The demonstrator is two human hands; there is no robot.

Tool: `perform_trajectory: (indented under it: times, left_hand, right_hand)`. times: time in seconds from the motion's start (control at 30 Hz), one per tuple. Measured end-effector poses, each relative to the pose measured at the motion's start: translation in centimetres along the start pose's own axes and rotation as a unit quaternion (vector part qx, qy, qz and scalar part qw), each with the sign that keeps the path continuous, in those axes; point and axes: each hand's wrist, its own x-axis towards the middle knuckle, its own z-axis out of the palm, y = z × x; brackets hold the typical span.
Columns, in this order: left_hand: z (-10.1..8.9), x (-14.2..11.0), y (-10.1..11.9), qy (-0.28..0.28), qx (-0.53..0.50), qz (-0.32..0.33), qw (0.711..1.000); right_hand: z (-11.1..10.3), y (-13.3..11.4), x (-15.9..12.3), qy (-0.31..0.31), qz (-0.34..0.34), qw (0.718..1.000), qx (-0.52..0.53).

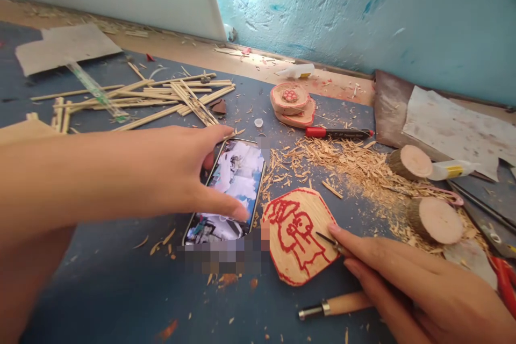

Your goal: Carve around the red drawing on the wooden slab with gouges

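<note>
A smartphone (237,172) with a lit screen lies on the dark tabletop. My left hand (189,172) reaches across it with fingers apart, the thumb over the screen and another finger by its top edge. Right of the phone is a flat wooden piece (300,236) bearing a red line drawing and a red border. My right hand (403,274) is closed on a slim carving tool (332,241), its dark pointed tip over the drawing; the handle is hidden. Beneath that hand lies a second carving tool (334,305) with a wooden handle and metal tip, partly covered.
Wood shavings (342,158) spread behind the wooden piece. A red marker (338,133) lies near stacked wooden slices (290,102). Thin sticks (161,97) are piled at the left. Log slices (437,220) and a glue bottle (453,170) sit at the right, below a blue wall (342,16).
</note>
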Motion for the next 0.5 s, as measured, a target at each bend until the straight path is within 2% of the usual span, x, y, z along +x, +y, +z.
perform_trajectory:
  times: [0.07, 0.17, 0.4, 0.5]
  left_hand:
    - [-1.1, -0.1, -0.2, -0.037, -0.002, -0.026, 0.999]
    - [-1.4, -0.2, 0.2, -0.051, -0.002, -0.045, 0.998]
    - [-0.3, 0.1, -0.1, -0.042, -0.029, -0.022, 0.998]
    - [-0.3, 0.2, -0.6, -0.009, -0.052, -0.005, 0.999]
  right_hand:
    - [0.0, 0.2, 0.0, -0.001, 0.003, 1.000, 0.006]
    - [-0.1, 0.4, 0.1, -0.008, 0.003, 1.000, 0.017]
    - [-0.3, 0.2, 0.2, -0.015, 0.003, 1.000, 0.021]
    - [-0.3, 0.2, 0.3, -0.012, 0.006, 1.000, 0.020]
